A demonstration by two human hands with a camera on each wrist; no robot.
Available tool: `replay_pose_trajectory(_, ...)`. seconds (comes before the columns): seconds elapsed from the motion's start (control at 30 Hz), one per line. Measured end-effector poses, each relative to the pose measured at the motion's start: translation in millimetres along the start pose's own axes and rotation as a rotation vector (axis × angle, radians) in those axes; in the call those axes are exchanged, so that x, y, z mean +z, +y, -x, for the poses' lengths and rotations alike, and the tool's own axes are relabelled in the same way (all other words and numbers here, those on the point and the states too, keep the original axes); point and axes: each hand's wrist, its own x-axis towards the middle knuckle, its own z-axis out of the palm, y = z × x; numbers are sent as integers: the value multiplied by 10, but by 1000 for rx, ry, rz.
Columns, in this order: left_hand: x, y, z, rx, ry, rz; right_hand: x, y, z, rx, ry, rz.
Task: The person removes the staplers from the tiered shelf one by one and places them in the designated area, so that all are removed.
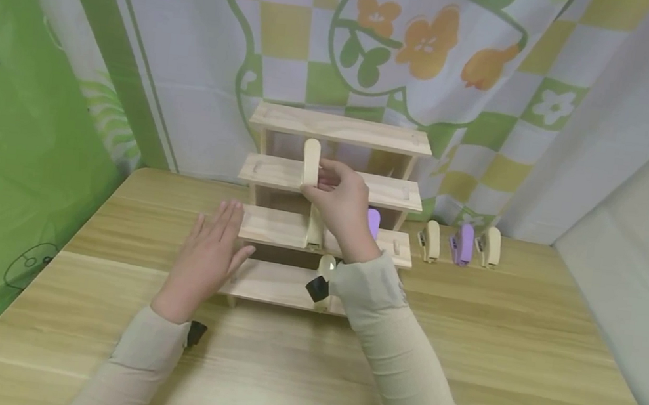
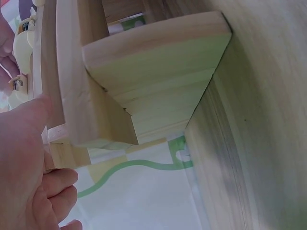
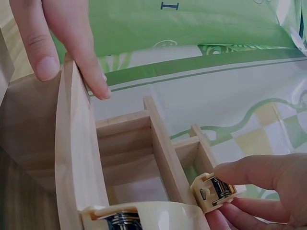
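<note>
My right hand (image 1: 343, 206) pinches a small cream stapler (image 1: 311, 161) between thumb and fingers, upright at the second step from the top of a wooden tiered stand (image 1: 275, 224). In the right wrist view this stapler (image 3: 211, 192) shows its dark metal end. Another cream stapler (image 1: 314, 229) stands on the step below, and a purple stapler (image 1: 373, 222) there is partly hidden by my right wrist. On the lowest step a further cream stapler (image 1: 326, 266) is partly covered. My left hand (image 1: 206, 256), fingers extended, touches the left side of the stand.
To the right of the stand, on the wooden table (image 1: 493, 352), two cream staplers (image 1: 431, 241) (image 1: 492, 248) flank a purple stapler (image 1: 463, 245). A patterned curtain (image 1: 294, 34) hangs close behind the stand. Green fabric (image 1: 23, 131) borders the left side, a pale wall (image 1: 647, 183) the right.
</note>
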Motion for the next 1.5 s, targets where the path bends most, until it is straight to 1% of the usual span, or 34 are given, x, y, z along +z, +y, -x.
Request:
replay_pose_trajectory(0.17,-4,3,-4,-3,-5,3,-76,7,59,-34,4,-9)
replay_pose_trajectory(0.37,-11,10,-2,-6,-9,11,-215,21,137,-33,11,-85)
replay_pose_trajectory(0.43,-6,10,-4,-6,-7,11,-271,24,170,-30,16,-106)
replay_pose_trajectory(0.63,11,9,-2,1,5,0,-448,80,269,-60,38,-122)
replay_pose_trajectory(0.8,14,5,4,-3,-3,-4,-616,159,361,-88,47,-139)
replay_pose_trajectory(0.93,7,2,4,-12,-14,12,-757,212,428,-104,57,-147)
replay_pose_trajectory(1.03,2,2,2,-11,-12,20,-855,240,468,-83,75,-158)
replay_pose_trajectory(1.23,5,2,1,-3,-5,16,-1056,298,538,-48,125,-147)
replay_pose_trajectory(1.5,8,5,-1,-7,-14,16,-1362,481,583,-12,209,-79)
